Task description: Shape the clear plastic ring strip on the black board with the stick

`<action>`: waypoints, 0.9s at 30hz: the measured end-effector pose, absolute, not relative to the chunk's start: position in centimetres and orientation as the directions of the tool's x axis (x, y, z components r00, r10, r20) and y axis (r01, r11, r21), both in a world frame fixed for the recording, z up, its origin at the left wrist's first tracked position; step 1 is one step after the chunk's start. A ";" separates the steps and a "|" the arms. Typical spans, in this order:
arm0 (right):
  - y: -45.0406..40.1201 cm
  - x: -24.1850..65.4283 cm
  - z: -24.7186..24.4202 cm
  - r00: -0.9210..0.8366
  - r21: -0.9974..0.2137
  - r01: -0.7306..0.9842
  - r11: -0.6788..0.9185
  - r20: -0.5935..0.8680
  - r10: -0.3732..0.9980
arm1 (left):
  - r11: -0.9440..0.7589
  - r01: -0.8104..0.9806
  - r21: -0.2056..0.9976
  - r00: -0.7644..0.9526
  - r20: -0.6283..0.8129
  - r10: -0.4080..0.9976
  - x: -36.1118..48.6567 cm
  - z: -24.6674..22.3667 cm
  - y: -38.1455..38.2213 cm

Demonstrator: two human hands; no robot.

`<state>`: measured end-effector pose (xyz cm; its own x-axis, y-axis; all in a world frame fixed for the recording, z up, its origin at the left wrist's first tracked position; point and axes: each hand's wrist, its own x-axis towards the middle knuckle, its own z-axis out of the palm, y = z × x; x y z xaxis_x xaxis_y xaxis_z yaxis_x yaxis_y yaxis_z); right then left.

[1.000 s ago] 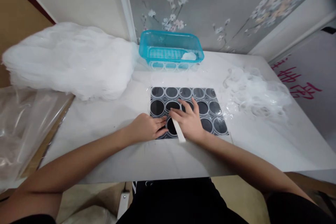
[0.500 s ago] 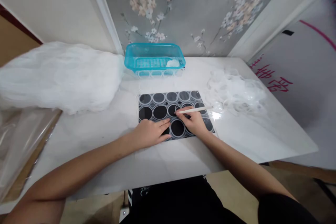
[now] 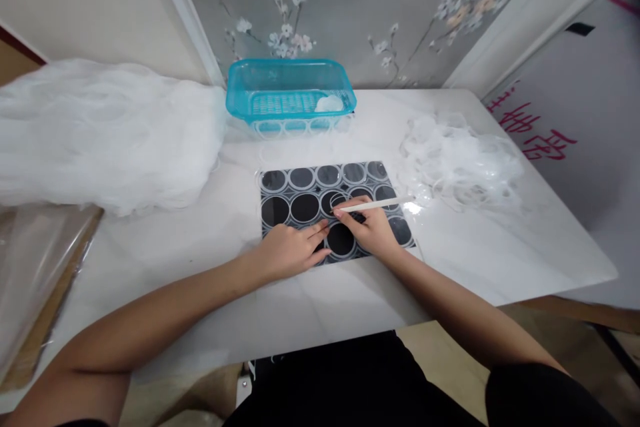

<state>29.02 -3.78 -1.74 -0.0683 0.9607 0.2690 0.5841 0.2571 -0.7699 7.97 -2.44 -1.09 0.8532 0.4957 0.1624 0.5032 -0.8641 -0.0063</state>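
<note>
A black sheet [image 3: 304, 207] patterned with rows of pale-rimmed ovals lies on the white table. My left hand [image 3: 293, 248] rests palm down over its lower left part, fingers stretched out and slightly apart, holding nothing. In my right hand [image 3: 367, 223] is a slim white stick [image 3: 377, 204], pinched like a pen, with its tip at an oval in the middle row. A thin clear ring shape shows beside the tip. The fingertips of both hands are close together. My right hand covers some of the ovals.
Behind the sheet stands a blue plastic basket [image 3: 290, 88] with a small white item inside. A large heap of white filmy material [image 3: 105, 133] lies at the left, over brown board in clear plastic [image 3: 50, 280]. Clear rings [image 3: 460, 160] are piled at the right.
The view has shifted a little, so the basket and sheet sit higher in the picture. My left fingertips are slightly closer to my right hand. The stick remains in my right hand.
</note>
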 end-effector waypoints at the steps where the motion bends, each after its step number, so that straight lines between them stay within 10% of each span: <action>1: -3.8 29.0 -1.7 -0.063 -0.779 0.573 0.254 0.268 0.961 | -0.863 0.504 -0.004 0.852 0.165 0.497 8.0 -1.1 -2.4; 27: -4.2 28.9 -2.2 -0.105 -0.672 0.680 0.292 0.305 0.946 | -0.828 0.560 0.029 0.824 0.086 0.560 8.3 -0.6 -2.8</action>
